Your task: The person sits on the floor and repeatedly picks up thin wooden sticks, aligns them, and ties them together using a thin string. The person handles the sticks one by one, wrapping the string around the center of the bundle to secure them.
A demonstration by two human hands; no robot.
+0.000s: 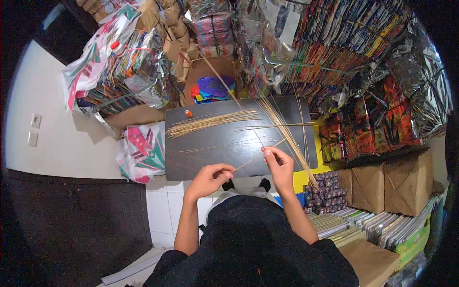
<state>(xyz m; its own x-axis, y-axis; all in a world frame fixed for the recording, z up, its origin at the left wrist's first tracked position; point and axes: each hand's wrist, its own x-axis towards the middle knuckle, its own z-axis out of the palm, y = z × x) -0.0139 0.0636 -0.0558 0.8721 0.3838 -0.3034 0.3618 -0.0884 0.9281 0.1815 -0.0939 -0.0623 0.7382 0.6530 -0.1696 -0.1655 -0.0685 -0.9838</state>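
A thin bamboo stick slants up to the right between my two hands, over the near side of a dark table. Its lower end is pinched in the fingertips of my left hand. My right hand has its thumb and fingers closed round the stick further up. A second thin stick meets the right fingertips; whether it is held too I cannot tell. Beyond my hands lies a loose bundle of sticks. A longer bundle runs along the table's right side, past its near edge.
An orange thread spool stands at the table's far left. Behind the table, a cardboard box holds colourful pieces. Tall wrapped stacks crowd the back and right. Small dark boxes and brown parcels sit at the right.
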